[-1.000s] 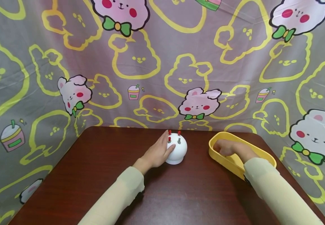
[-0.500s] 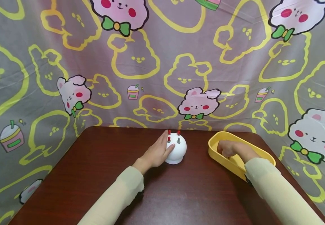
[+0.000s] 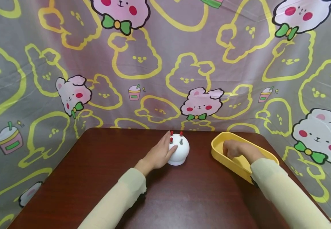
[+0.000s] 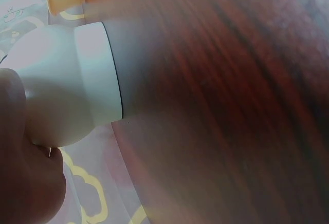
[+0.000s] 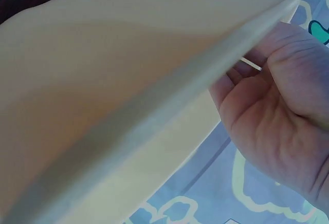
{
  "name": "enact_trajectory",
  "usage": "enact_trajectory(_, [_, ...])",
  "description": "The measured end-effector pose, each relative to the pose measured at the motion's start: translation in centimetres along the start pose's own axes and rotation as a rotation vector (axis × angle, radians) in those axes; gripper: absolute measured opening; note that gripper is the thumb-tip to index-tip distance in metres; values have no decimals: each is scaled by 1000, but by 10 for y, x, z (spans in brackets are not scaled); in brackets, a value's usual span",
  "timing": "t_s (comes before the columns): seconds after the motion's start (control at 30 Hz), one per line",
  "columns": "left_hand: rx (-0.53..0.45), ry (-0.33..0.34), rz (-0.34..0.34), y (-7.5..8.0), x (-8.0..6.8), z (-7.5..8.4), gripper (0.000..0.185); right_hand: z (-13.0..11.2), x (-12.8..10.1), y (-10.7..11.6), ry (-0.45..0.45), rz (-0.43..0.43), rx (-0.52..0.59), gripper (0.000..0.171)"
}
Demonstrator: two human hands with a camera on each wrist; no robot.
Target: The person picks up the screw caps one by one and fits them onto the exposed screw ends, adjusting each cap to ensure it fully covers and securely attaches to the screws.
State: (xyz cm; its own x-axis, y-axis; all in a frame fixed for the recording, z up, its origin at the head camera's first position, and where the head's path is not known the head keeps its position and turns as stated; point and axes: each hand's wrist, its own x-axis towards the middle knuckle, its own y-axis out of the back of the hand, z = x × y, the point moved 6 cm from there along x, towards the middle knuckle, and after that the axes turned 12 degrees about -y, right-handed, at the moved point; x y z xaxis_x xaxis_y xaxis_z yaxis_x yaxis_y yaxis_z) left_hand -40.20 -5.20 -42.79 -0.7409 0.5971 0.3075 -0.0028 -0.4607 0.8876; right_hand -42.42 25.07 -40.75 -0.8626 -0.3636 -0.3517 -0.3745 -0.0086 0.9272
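Note:
A white ball-shaped object [image 3: 181, 154] on a short round base stands on the table. Several small upright pegs stick out of its top, some red-tipped and one grey. My left hand [image 3: 159, 154] rests against its left side, fingers straight, thumb across the front. Close up in the left wrist view, the ball [image 4: 56, 95] touches that hand [image 4: 36, 178]. My right hand [image 3: 235, 150] reaches down into a yellow tray [image 3: 234, 168], fingers bent. In the right wrist view the tray's wall hides the fingertips of that hand [image 5: 277, 100], along with anything between them.
The dark reddish-brown table [image 3: 102, 165] has rounded back corners. A grey curtain [image 3: 154, 70] with cartoon bears and rabbits hangs behind it and along both sides. The tray lies slanted near the table's right edge.
Inside the tray, my right hand has shifted slightly to the right. My left hand keeps its place against the white ball. The head view has tilted a little.

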Motion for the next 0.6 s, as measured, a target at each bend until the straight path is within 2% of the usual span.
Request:
enact_trajectory(0.17, [2,-6,3,0,0,-1,82,1,-3,7,18,54,87,23])
enact_trajectory(0.3, [-5,-6,9,0,-1,1,82,0,-3,13,41,98,104,20])
enact_trajectory(0.5, [-8,-14,22,0,-1,2,81,-5,-8,19,49,94,145,12])
enact_trajectory(0.6, [-8,-19,26,1,-1,2,81,-10,-13,27,81,127,119,10])
